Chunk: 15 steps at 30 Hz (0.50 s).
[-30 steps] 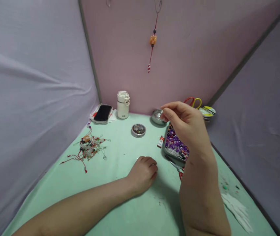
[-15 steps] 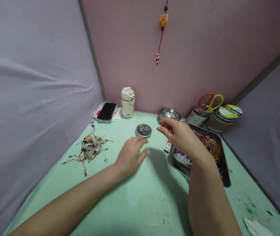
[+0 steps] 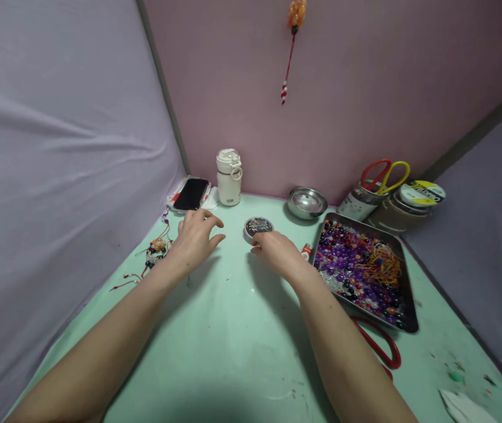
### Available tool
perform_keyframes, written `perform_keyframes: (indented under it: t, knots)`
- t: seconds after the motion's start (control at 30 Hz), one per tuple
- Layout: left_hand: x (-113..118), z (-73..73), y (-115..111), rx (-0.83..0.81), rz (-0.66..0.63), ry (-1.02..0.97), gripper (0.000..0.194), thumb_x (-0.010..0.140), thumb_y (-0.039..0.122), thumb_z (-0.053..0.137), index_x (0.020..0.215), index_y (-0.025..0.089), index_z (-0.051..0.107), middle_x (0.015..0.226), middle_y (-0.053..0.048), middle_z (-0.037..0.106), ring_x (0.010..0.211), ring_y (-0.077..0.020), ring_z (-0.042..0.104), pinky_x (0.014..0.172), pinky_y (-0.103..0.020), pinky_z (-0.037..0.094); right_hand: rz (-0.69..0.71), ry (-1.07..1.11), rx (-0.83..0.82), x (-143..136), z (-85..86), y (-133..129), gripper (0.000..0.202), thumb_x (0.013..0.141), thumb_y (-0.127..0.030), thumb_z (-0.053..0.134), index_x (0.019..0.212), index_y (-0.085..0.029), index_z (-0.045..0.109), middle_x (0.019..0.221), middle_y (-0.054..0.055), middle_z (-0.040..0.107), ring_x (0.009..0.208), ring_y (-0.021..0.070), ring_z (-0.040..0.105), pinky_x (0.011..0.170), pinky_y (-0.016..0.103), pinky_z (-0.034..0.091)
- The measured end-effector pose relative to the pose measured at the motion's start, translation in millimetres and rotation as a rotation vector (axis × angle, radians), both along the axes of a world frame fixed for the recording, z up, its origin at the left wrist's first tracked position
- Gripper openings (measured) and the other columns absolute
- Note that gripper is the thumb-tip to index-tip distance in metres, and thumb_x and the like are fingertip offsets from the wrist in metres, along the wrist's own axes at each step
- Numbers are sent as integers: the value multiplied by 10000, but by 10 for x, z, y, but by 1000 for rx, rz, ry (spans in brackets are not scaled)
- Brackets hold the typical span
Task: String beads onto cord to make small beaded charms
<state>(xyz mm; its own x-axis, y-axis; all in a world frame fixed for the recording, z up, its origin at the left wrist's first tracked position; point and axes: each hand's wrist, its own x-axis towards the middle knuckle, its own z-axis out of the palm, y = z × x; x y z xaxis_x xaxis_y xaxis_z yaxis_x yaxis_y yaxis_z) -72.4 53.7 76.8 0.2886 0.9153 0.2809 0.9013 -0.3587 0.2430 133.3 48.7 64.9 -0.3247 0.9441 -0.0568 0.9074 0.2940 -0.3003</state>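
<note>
My left hand (image 3: 196, 238) hovers over the left of the table with thumb and fingers apart, holding nothing. Beneath and beside its wrist lie beaded ornaments on red cords (image 3: 156, 249), partly covered by my forearm. In the middle, my right hand (image 3: 277, 252) is at the front edge of a round, dark-lidded tin (image 3: 258, 225). Its fingers are bent, a small gap shows between thumb and forefinger, and I see nothing held there. Whether the fingertips touch the tin I cannot tell.
A bead tray (image 3: 410, 305) with tangled threads sits right, beside a red lighter (image 3: 306, 252) and red-handled scissors (image 3: 392, 352). Behind stand a metal bowl (image 3: 307, 204), a jar holding scissors (image 3: 359, 202), a lidded jar (image 3: 398, 205), a white bottle (image 3: 228, 182) and a phone (image 3: 192, 194).
My left hand has moved left and away from me, towards the ornaments. My right hand has come left from beside the tray to the tin, uncovering the beads and the red scissors handles.
</note>
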Motion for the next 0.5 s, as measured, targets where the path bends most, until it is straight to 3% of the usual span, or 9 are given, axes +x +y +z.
perform_keyframes:
  t: [0.17,0.33,0.5]
  knots:
    - [-5,49,-9,-18,18,-20,215,865,322,600,1031,192,639,1164,-93,556,1106,-296,442,954,-473,365,-25,-154,3,-174,-174,7,269,885,-224,485,1100,-178,640,1000,148,707,910,283,667,687,333,442]
    - [-31,129,-35,-25,37,-48,216,870,326,592,1037,197,637,1180,-86,552,1133,-292,432,965,-463,363,-38,-196,23,-287,-306,15,269,916,-188,404,1072,-180,622,967,142,715,913,273,682,720,333,471]
    - [-37,163,-53,-38,43,-68,225,878,345,572,1039,201,635,1190,-88,546,1137,-294,427,941,-464,373,-70,-228,-24,-349,-325,18,320,892,-80,350,1073,-141,606,959,175,711,930,282,687,728,341,481]
